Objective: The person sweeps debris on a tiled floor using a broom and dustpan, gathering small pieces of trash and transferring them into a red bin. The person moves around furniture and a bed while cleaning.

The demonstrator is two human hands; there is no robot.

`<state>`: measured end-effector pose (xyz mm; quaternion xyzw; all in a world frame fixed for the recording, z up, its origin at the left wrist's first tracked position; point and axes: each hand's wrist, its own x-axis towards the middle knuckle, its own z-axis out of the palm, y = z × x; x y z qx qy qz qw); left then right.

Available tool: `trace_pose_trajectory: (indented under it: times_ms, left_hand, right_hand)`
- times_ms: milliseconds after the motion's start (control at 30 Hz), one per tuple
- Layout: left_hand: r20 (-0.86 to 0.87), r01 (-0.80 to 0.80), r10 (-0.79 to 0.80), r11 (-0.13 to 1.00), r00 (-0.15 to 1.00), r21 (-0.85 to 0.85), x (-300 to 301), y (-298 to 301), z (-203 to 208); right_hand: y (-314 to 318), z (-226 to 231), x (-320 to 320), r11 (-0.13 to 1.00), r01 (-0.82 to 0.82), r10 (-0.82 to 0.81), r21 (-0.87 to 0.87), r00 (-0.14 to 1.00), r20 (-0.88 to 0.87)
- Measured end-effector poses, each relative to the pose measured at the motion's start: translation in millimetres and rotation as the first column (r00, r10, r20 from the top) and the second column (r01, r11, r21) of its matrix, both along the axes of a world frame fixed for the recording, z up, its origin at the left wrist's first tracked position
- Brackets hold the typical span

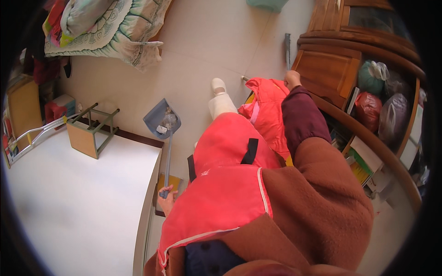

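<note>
Low on the left, my left hand (167,200) is closed around the handle end of a grey long-handled dustpan (149,120). Its pan lies on the floor, with crumpled white scraps and clear plastic waste (168,122) inside. Further ahead on the right, my right hand (292,79) is closed on a slim grey handle (288,48) that sticks out beyond my fist. What that handle belongs to is hidden. Close beside this hand, a red padded garment (269,108) is draped over something mostly covered.
A wooden cabinet (324,76) with tied plastic bags (368,110) lines the right. On the left, a stool (85,138) lies tipped over by a white surface (83,202). A cloth-covered piece of furniture (115,39) stands far left, a teal bin (268,4) far ahead.
</note>
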<state>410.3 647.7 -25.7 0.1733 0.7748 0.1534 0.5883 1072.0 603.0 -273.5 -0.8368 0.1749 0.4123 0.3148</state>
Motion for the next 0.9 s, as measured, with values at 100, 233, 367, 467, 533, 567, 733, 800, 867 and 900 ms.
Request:
trace_pose_trajectory:
  times_ms: [100, 233, 367, 467, 533, 567, 733, 800, 867, 900]
  left_hand:
    - [0.000, -0.063, 0.063, 0.993, 0.998, -0.097, 4, 5, -4]
    - [-0.005, 0.038, -0.038, 0.999, 0.999, 0.008, 58, 35, 21]
    - [0.018, 0.121, -0.124, 0.985, 0.992, 0.126, 65, 26, 23]
    - [0.040, 0.174, -0.181, 0.974, 0.983, 0.144, 66, 27, 21]
    - [0.050, 0.199, -0.209, 0.968, 0.977, 0.153, 63, 29, 17]
    - [0.042, 0.204, -0.213, 0.966, 0.976, 0.161, 62, 29, 14]
    - [0.020, 0.273, -0.280, 0.949, 0.960, 0.160, 47, 27, 10]
    - [0.013, 0.281, -0.287, 0.947, 0.958, 0.156, 50, 31, 17]
    - [-0.003, 0.289, -0.293, 0.942, 0.956, 0.169, 52, 34, 18]
    - [-0.007, 0.294, -0.297, 0.940, 0.955, 0.174, 54, 38, 18]
  right_hand:
    - [27, -20, -14, 0.990, -0.139, 0.139, -0.027, 0.990, -0.008]
    - [15, -49, -51, 0.966, -0.243, 0.244, 0.089, 0.970, -0.003]
    - [63, 55, -130, 0.647, -0.756, 0.760, -0.098, 0.629, 0.165]
    - [62, 89, -167, 0.478, -0.878, 0.865, -0.017, 0.467, 0.180]
    - [55, 95, -184, 0.340, -0.940, 0.925, 0.020, 0.338, 0.175]
    - [54, 98, -191, 0.299, -0.954, 0.943, 0.028, 0.300, 0.143]
    - [57, 159, -198, 0.371, -0.917, 0.921, 0.146, 0.384, 0.071]
    - [40, 151, -186, 0.401, -0.905, 0.891, 0.143, 0.421, 0.170]
    - [36, 150, -164, 0.422, -0.896, 0.865, 0.137, 0.443, 0.235]
    - [41, 157, -149, 0.433, -0.893, 0.856, 0.124, 0.450, 0.253]
